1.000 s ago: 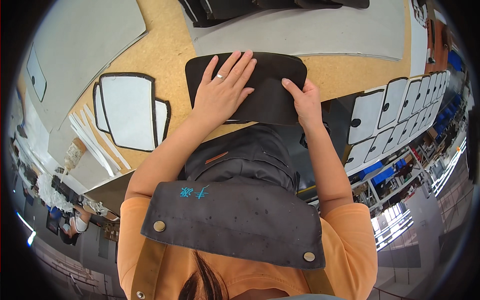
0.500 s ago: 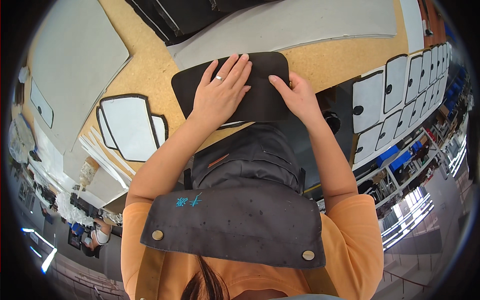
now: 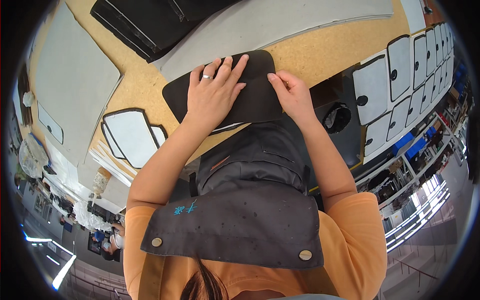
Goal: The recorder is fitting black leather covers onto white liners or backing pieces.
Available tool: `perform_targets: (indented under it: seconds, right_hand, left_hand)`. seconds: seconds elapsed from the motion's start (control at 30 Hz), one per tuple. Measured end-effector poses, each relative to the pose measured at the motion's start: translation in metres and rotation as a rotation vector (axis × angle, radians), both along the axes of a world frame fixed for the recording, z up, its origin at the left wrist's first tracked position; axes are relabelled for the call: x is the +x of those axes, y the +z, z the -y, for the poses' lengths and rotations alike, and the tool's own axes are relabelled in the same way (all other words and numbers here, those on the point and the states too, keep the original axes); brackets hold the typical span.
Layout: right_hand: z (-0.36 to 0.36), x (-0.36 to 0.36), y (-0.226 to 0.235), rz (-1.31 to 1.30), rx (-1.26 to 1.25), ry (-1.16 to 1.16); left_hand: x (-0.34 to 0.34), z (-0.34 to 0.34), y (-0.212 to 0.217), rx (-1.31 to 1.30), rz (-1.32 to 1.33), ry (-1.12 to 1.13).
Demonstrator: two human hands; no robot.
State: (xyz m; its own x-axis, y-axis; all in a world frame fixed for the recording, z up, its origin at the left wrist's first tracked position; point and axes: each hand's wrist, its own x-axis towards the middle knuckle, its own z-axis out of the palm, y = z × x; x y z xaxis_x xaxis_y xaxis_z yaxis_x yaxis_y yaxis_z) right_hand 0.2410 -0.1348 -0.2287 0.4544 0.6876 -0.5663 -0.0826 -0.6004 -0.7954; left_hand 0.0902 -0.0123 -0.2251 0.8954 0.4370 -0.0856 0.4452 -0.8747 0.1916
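A flat black panel (image 3: pixel 257 92) with rounded corners lies at the table's near edge in front of me. On its left part rests my left hand (image 3: pixel 212 95), palm down with fingers spread over the surface; a ring is on one finger. My right hand (image 3: pixel 294 97) pinches the panel's right edge between thumb and bent fingers. Below the panel's near edge peeks a strip of a white piece with a black border (image 3: pixel 227 128); the rest of it is hidden.
Black-edged white panels (image 3: pixel 130 135) overlap at left, beside white strips (image 3: pixel 114 162) and a bottle (image 3: pixel 101 180). Large grey sheets (image 3: pixel 80 75) lie far left. Black folded material (image 3: pixel 142 25) is at the back. Several white panels (image 3: pixel 372 90) stand in rows at right, near a black roll (image 3: pixel 337 119).
The view has shifted slightly. My left fingers are spread wider on the panel, and my right fingers have curled in tighter at its right edge.
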Motion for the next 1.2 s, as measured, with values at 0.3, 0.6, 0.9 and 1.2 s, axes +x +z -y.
perform_targets:
  seconds: [0.3, 0.6, 0.9, 1.2]
  right_hand:
    - [-0.003, -0.002, -0.001, 0.061, -0.009, 0.003]
    - [-0.002, -0.002, -0.003, 0.052, -0.019, 0.015]
    - [0.000, 0.009, 0.014, -0.013, -0.058, 0.082]
    - [0.029, -0.014, 0.001, -0.111, -0.042, -0.048]
  left_hand:
    - [0.012, 0.002, 0.009, -0.049, -0.053, -0.025]
    - [0.024, 0.006, 0.004, -0.199, -0.068, -0.227]
    - [0.028, 0.008, 0.002, -0.206, -0.061, -0.179]
    - [0.027, 0.010, 0.001, -0.206, -0.027, -0.213]
